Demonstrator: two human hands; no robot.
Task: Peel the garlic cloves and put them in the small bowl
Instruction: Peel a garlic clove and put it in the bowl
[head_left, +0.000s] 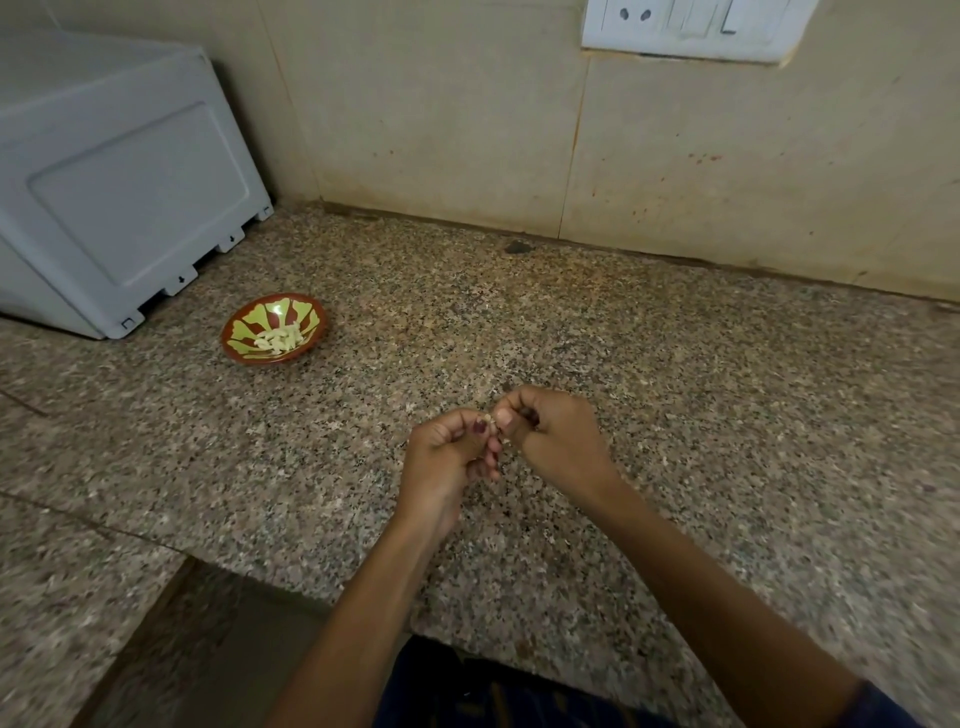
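Grey moulded plastic, the side of a boxy appliance (119, 182), fills the far left of the speckled brown granite counter (675, 415), pushed back against the beige wall and out of the working area. Just beside its front corner sits the small round bowl (274, 328), red-brown with yellow-green petal markings, and a heap of pale peeled garlic cloves (278, 340) lies in its bottom; I judge it is parked to the left so a finished clove can be dropped in with a short reach. Well apart from it, nearer the counter's front edge, the 2 hands meet. The left hand (447, 457) has its fingers curled, thumb and forefinger pinching a small pale garlic clove (490, 419), and the right hand (556, 441) pinches the same clove from the other side, probably picking skin off with the nails. How much skin remains is too small to tell. High on the wall at right hangs a white switch plate (691, 26).
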